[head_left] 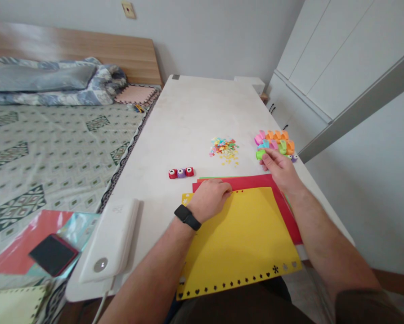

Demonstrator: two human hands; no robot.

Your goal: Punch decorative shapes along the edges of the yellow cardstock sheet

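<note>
So, the left hand [208, 197] is resting on the paper stack with its fingers loosely curled, right at the top edge of a yellow card sheet [239, 243], and it doesn't look clenched or clearly pinching anything. There's a black watch [187, 217] on that wrist. The right hand [279, 170] is stretched out past the top of the stack, its fingers [265, 155] on or just over a green craft punch [260, 155]. I can't tell if it's actually gripping the punch or just touching it.

The yellow sheet has a row of little punched hearts and stars along its near edge and a few small holes near the far edge. It sits on a red sheet [242, 182], with a sliver of a green sheet [215, 177] showing beyond that. A punched yellow scrap [187, 198] pokes out just beside the left hand.

Farther up the white bench [195, 112], a heap of colourful craft punches [272, 144] sits right by the right hand. There's also a scatter of tiny paper cut-outs [224, 149] and a row of three small red and purple punches [181, 173]. Off to the left, a black phone [52, 254] lies on a red sheet on the bed [53, 148], beside a white oblong device [109, 238] on the bench.
</note>
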